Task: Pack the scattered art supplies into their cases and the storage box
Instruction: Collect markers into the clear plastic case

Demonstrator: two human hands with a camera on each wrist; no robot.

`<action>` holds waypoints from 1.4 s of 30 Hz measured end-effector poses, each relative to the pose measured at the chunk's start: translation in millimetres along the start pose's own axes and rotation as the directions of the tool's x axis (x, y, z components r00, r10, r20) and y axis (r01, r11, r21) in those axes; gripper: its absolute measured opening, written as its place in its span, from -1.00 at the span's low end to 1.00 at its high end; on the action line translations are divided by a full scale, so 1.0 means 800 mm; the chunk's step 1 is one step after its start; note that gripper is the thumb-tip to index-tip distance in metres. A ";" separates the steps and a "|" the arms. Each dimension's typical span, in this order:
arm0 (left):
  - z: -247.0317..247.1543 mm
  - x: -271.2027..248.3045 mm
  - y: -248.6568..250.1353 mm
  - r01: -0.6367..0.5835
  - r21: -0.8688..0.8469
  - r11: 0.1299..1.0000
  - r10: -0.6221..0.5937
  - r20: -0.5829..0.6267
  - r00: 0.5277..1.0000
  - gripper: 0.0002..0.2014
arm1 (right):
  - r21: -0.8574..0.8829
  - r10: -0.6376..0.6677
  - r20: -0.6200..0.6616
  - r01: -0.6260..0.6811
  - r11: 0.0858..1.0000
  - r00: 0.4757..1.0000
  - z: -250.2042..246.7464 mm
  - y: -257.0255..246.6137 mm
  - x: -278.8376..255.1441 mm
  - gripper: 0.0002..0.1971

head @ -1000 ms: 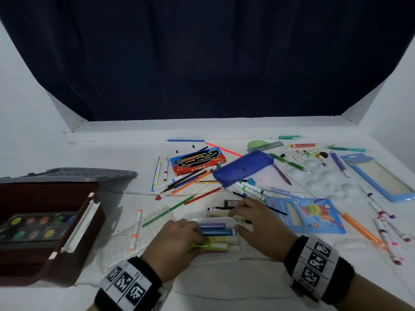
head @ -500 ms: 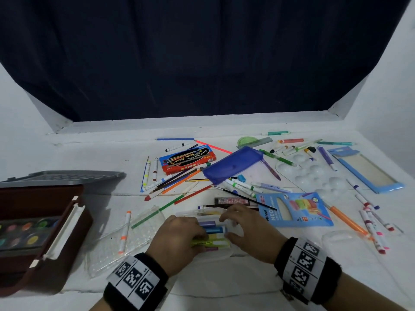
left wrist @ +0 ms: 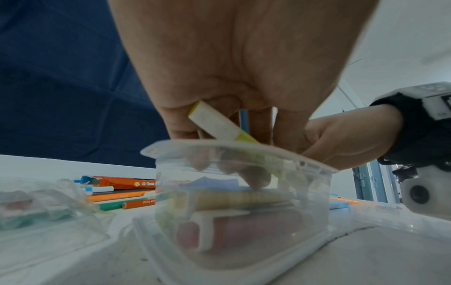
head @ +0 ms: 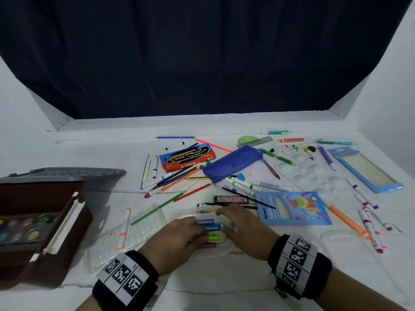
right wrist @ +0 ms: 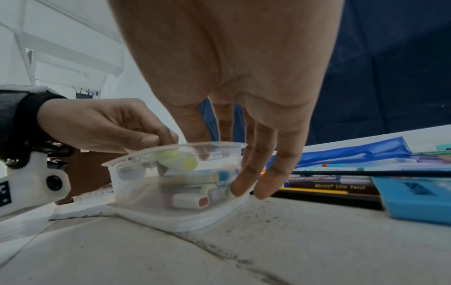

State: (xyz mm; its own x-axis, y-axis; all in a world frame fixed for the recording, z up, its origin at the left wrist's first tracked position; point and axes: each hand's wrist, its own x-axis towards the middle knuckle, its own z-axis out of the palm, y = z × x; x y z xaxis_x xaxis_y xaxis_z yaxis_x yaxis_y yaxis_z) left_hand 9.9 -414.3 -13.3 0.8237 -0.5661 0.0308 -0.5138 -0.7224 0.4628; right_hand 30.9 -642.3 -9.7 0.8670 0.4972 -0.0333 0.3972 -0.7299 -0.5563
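Compared with half a second ago, both hands sit at the same clear plastic case (head: 203, 230), and the view has drifted little; the yellow highlighter (head: 214, 237) now lies tilted across the case's opening, where before it lay flatter among the others.

The white table (head: 94, 151) runs out ahead of the hands to a dark blue curtain (head: 202, 52), with pale walls on either side. Off to the left of the left hand stands the brown storage box (head: 42, 221), open, a watercolour palette (head: 22, 227) resting in it. Beyond the right hand's fingertips lies the blue pencil pouch (head: 233, 162), and past that the red pencil box (head: 187, 159). To the right of the right hand lies the blue pastel packet (head: 292, 208), and farther right a loose scatter of markers (head: 370, 230).

The left hand (head: 175, 240) has its fingers curled over the case's left rim and pinches the yellow highlighter, its white end between thumb and fingers in the left wrist view (left wrist: 214, 121). The right hand (head: 244, 230) is spread, its straight fingers (right wrist: 246, 179) pressed against the case's right wall, gripping nothing. Inside the case (right wrist: 180, 183), under the yellow one, lie purple, blue and pink highlighters stacked sideways.
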 end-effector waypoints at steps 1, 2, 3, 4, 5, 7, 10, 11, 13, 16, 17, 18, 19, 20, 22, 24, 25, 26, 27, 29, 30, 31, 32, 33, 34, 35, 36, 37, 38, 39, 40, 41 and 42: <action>0.000 0.000 0.001 -0.017 0.009 1.000 0.017 -0.002 1.000 -0.36 | 0.003 0.000 -0.002 0.000 1.000 1.000 0.000 0.001 0.001 -0.64; 0.000 0.001 0.002 -0.030 0.027 0.999 0.030 -0.012 0.999 -0.41 | 0.009 0.001 -0.004 -0.001 1.000 1.000 -0.001 0.001 0.001 -0.65; 0.000 0.001 0.003 -0.037 0.049 0.998 0.038 -0.026 0.999 -0.48 | 0.016 0.003 -0.004 -0.003 1.000 1.000 -0.002 0.002 0.002 -0.65; 0.000 0.001 0.003 -0.039 0.071 0.997 0.042 -0.043 0.998 -0.54 | 0.022 0.006 -0.002 -0.005 1.000 1.000 -0.002 0.002 0.002 -0.65; 0.000 0.002 0.003 -0.042 0.101 0.994 0.048 -0.060 0.997 -0.58 | 0.025 0.006 0.000 -0.006 1.000 1.000 -0.003 0.003 0.002 -0.64; 0.001 0.005 0.005 -0.043 0.148 0.988 0.056 -0.085 0.995 -0.61 | 0.028 0.008 0.006 -0.008 1.000 1.000 -0.006 0.003 0.002 -0.63; 0.000 0.012 0.015 -0.008 0.188 0.982 0.022 -0.074 0.997 -0.66 | 0.032 0.009 0.013 -0.010 0.999 1.000 -0.007 0.001 0.002 -0.63; 0.001 0.012 0.017 0.004 0.207 0.978 0.009 -0.061 0.998 -0.70 | 0.032 0.008 0.015 -0.009 0.999 1.000 -0.008 0.000 0.002 -0.64; 0.002 0.014 0.018 -0.027 0.253 0.967 0.046 -0.070 0.997 -0.77 | 0.029 0.005 0.015 -0.006 1.000 1.000 -0.008 -0.001 0.002 -0.64; 0.001 0.018 0.018 -0.027 0.270 0.963 0.049 -0.077 0.996 -0.77 | 0.034 0.001 0.012 -0.002 0.999 1.000 -0.009 -0.002 0.002 -0.62; 0.001 0.019 0.019 -0.018 0.266 0.964 0.037 -0.069 0.997 -0.76 | 0.031 0.003 0.014 -0.003 0.999 1.000 -0.009 -0.002 0.003 -0.61; 0.000 0.021 0.020 -0.010 0.260 0.966 0.024 -0.049 0.998 -0.74 | 0.028 0.006 0.017 -0.007 1.000 1.000 -0.009 -0.002 0.003 -0.60; -0.001 0.022 0.020 -0.012 0.259 0.966 0.021 -0.029 0.999 -0.74 | 0.025 0.013 0.019 -0.014 1.000 1.000 -0.009 -0.003 0.004 -0.60; -0.001 0.022 0.020 -0.032 0.255 0.966 0.040 -0.024 0.999 -0.74 | 0.022 0.024 0.021 -0.024 0.999 0.999 -0.009 -0.003 0.004 -0.59; -0.003 0.023 0.019 -0.074 0.266 0.961 0.084 -0.026 0.996 -0.79 | 0.025 0.038 0.021 -0.038 0.999 0.999 -0.009 -0.005 0.004 -0.58; 0.000 0.022 0.016 -0.087 0.285 0.954 0.101 -0.034 0.994 -0.83 | 0.036 0.042 0.020 -0.043 0.998 0.999 -0.009 -0.005 0.003 -0.57; 0.000 0.021 0.015 -0.094 0.293 0.952 0.110 -0.039 0.993 -0.84 | 0.042 0.046 0.023 -0.047 0.998 0.999 -0.010 -0.006 0.002 -0.56; -0.001 0.020 0.015 -0.108 0.295 0.949 0.126 -0.044 0.991 -0.85 | 0.047 0.053 0.024 -0.054 0.997 0.998 -0.010 -0.006 0.002 -0.56; -0.001 0.019 0.015 -0.115 0.293 0.949 0.133 -0.042 0.990 -0.80 | 0.053 0.061 0.025 -0.062 0.997 0.998 -0.010 -0.007 0.002 -0.55; -0.001 0.020 0.012 -0.131 0.297 0.946 0.146 -0.027 0.989 -0.68 | 0.067 0.073 0.034 -0.075 0.995 0.997 -0.009 -0.011 0.002 -0.52; 0.000 0.020 0.010 -0.131 0.308 0.942 0.140 -0.007 0.990 -0.65 | 0.068 0.078 0.035 -0.081 0.994 0.996 -0.009 -0.012 0.002 -0.49; 0.001 0.021 0.008 -0.122 0.325 0.938 0.124 0.013 0.992 -0.63 | 0.060 0.088 0.035 -0.090 0.994 0.995 -0.009 -0.014 0.002 -0.47; 0.002 0.021 0.006 -0.106 0.338 0.935 0.103 0.028 0.994 -0.60 | 0.043 0.103 0.038 -0.105 0.994 0.994 -0.009 -0.015 0.002 -0.45; 0.003 0.022 0.004 -0.092 0.346 0.934 0.081 0.044 0.996 -0.57 | 0.021 0.115 0.041 -0.116 0.993 0.992 -0.009 -0.016 0.002 -0.44; 0.003 0.022 0.003 -0.085 0.347 0.934 0.071 0.054 0.996 -0.55 | 0.002 0.124 0.044 -0.125 0.992 0.991 -0.009 -0.016 0.002 -0.44; 0.004 0.023 0.003 -0.085 0.350 0.933 0.067 0.064 0.996 -0.52 | -0.009 0.131 0.048 -0.130 0.991 0.990 -0.009 -0.017 0.003 -0.44; 0.003 0.024 0.003 -0.091 0.352 0.932 0.066 0.081 0.995 -0.51 | -0.013 0.138 0.049 -0.137 0.990 0.989 -0.009 -0.017 0.003 -0.44; 0.001 0.025 0.004 -0.094 0.353 0.931 0.060 0.105 0.993 -0.52 | -0.012 0.145 0.051 -0.145 0.989 0.988 -0.009 -0.018 0.004 -0.44; 0.000 0.025 0.004 -0.094 0.346 0.934 0.053 0.126 0.991 -0.55 | -0.012 0.153 0.051 -0.153 0.988 0.987 -0.009 -0.019 0.004 -0.43; -0.002 0.026 0.005 -0.090 0.336 0.938 0.047 0.135 0.990 -0.58 | -0.013 0.162 0.049 -0.161 0.987 0.986 -0.008 -0.019 0.005 -0.43; -0.003 0.026 0.005 -0.082 0.326 0.942 0.038 0.140 0.989 -0.57 | -0.014 0.169 0.043 -0.169 0.986 0.985 -0.007 -0.019 0.005 -0.43; -0.005 0.026 0.005 -0.075 0.315 0.946 0.030 0.145 0.989 -0.53 | -0.014 0.173 0.036 -0.172 0.985 0.984 -0.007 -0.020 0.006 -0.44; -0.006 0.026 0.004 -0.069 0.300 0.951 0.025 0.148 0.989 -0.51 | -0.012 0.176 0.031 -0.176 0.984 0.984 -0.006 -0.021 0.006 -0.45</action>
State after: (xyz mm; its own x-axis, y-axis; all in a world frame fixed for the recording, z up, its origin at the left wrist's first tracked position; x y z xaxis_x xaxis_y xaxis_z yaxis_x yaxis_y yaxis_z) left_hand 26.3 -426.1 -6.6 0.7659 -0.6368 -0.0888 -0.6179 -0.7672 0.1720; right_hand 29.8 -629.8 3.6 0.9135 0.3754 -0.1567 0.2423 -0.8116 -0.5317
